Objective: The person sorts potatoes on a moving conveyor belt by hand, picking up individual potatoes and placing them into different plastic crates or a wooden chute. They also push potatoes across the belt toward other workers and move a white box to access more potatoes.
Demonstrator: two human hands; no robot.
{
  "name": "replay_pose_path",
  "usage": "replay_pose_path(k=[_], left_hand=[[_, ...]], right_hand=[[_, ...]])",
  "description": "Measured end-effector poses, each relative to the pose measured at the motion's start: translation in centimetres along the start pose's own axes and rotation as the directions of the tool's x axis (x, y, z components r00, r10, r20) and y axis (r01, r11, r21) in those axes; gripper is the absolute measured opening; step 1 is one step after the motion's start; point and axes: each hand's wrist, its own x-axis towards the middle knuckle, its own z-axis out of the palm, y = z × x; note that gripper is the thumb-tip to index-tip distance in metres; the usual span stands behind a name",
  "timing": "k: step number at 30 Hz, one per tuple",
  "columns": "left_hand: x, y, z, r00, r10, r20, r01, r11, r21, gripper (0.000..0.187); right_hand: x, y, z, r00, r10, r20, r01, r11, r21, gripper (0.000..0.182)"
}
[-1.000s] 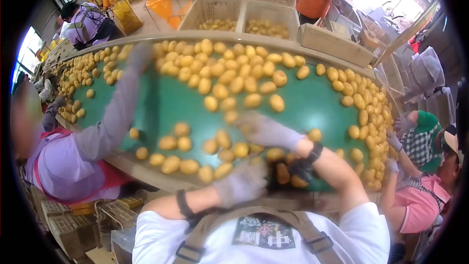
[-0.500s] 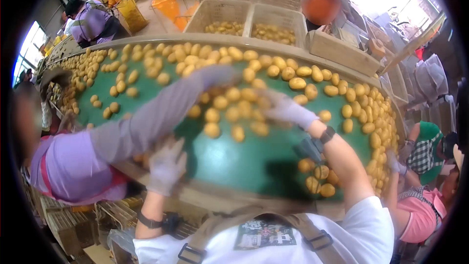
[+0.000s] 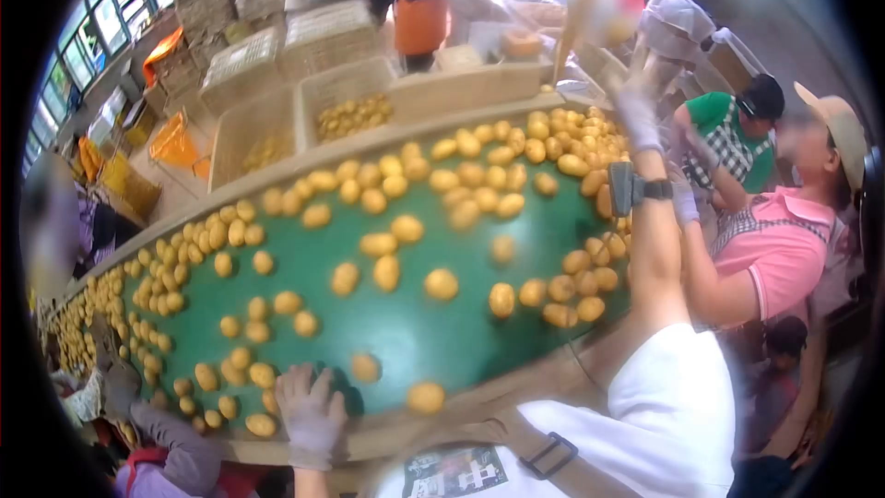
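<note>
A potato [image 3: 425, 397] may be bumped off the belt's [image 3: 415, 343] near edge by the spread, empty left hand [image 3: 311, 410]; right hand's [image 3: 636, 109] hold cannot be told.

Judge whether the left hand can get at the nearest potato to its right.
Likely yes: the left hand looks open just beside that potato, and only bare green tabletop shows between them.
</note>
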Motion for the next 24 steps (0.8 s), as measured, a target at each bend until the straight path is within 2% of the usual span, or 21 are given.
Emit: replay_pose_path(k=[1,2,3,4,5,6,7,8,9,10,11,14,15,16,17,18,19,20,22,23,24], left_hand=[[0.0,0.3,0.2,1.0,0.012,-0.005,-0.012,1.0,0.005,0.046],[-0.2,0.5,0.5,1.0,0.024,-0.008,-0.024,1.0,0.008,0.046],[-0.3,0.5,1.0,0.999,0.035,-0.009,-0.035,0.999,0.01,0.047],[-0.3,0.1,1.6,0.999,0.039,0.011,-0.038,0.999,-0.032,0.048],[-0.3,-0.3,2.6,0.991,0.129,-0.043,-0.129,0.992,0.016,0.046],[-0.6,0.3,2.5,0.992,0.127,-0.006,-0.127,0.992,0.014,0.046],[-0.6,1.4,2.3,0.99,0.136,0.033,-0.137,0.991,0.011,0.046],[0.4,2.6,1.3,0.98,0.191,0.054,-0.19,0.981,-0.022,0.045],[1.5,3.8,0.3,0.963,0.257,0.077,-0.252,0.966,-0.061,0.044],[2.0,4.5,-0.1,0.953,0.289,0.091,-0.292,0.956,0.017,0.045],[2.2,3.6,1.2,0.953,0.296,0.072,-0.292,0.955,-0.057,0.046],[3.7,4.8,1.0,0.92,0.38,0.095,-0.381,0.925,-0.005,0.047],[4.4,5.5,0.5,0.912,0.395,0.113,-0.398,0.917,0.003,0.047],[5.0,6.0,0.3,0.906,0.404,0.127,-0.408,0.913,0.008,0.046],[5.3,4.4,0.3,0.889,0.44,0.129,-0.452,0.888,0.087,0.046],[6.9,3.3,1.2,0.872,0.473,0.125,-0.488,0.857,0.163,0.046],[8.4,2.6,1.8,0.851,0.511,0.119,-0.524,0.819,0.235,0.046],[9.8,3.7,1.3,0.831,0.538,0.145,-0.555,0.82,0.138,0.045],[12.9,10.4,-0.9,0.781,0.593,0.198,-0.594,0.802,-0.059,0.043],[14.0,14.1,-1.2,0.664,0.735,0.137,-0.722,0.678,-0.136,0.043],[13.0,17.3,-0.8,0.528,0.847,0.064,-0.825,0.53,-0.197,0.043]], right_hand=[[-2.4,1.7,3.2,0.979,-0.114,0.167,0.139,0.979,-0.149,0.036],[-4.7,3.3,6.3,0.918,-0.223,0.326,0.31,0.919,-0.244,0.036],[-7.3,2.3,6.2,0.848,-0.311,0.429,0.393,0.912,-0.116,0.035],[-9.4,-1.4,4.0,0.881,-0.262,0.395,0.191,0.959,0.21,0.036],[-11.4,-5.3,1.4,0.909,-0.211,0.359,-0.009,0.852,0.524,0.037],[-13.1,-8.2,-0.3,0.881,-0.206,0.426,-0.108,0.79,0.604,0.044],[-14.7,-11.3,-1.9,0.783,-0.278,0.556,-0.139,0.794,0.593,0.05],[-15.6,-14.2,-4.1,0.603,-0.379,0.702,-0.157,0.807,0.57,0.058],[-16.2,-16.2,-6.1,0.4,-0.504,0.766,-0.193,0.77,0.608,0.065],[-16.4,-17.7,-7.9,0.197,-0.604,0.773,-0.285,0.719,0.634,0.072],[-20.8,-18.0,-6.0,0.475,-0.739,0.477,-0.18,0.449,0.875,0.068],[-15.1,-11.9,-12.8,0.506,-0.527,0.683,-0.464,0.501,0.731,0.053],[-16.7,-8.3,-10.1,0.727,-0.387,0.567,-0.295,0.57,0.767,0.041],[-18.2,-4.8,-7.5,0.888,-0.216,0.406,-0.159,0.684,0.712,0.034],[-19.4,-1.4,-7.3,0.894,-0.037,0.446,-0.224,0.827,0.516,0.04],[-20.6,1.5,-8.3,0.766,0.159,0.623,-0.373,0.9,0.228,0.048],[-21.6,2.9,-9.3,0.603,0.314,0.733,-0.45,0.893,-0.013,0.058],[-22.1,2.8,-10.4,0.539,0.376,0.753,-0.469,0.877,-0.102,0.068],[-21.9,-1.2,-12.7,0.6,0.34,0.724,-0.382,0.917,-0.114,0.07],[-21.9,-3.2,-13.9,0.629,0.321,0.708,-0.337,0.933,-0.123,0.071],[-23.2,-5.0,-14.4,0.687,0.203,0.698,-0.303,0.953,0.021,0.068]])
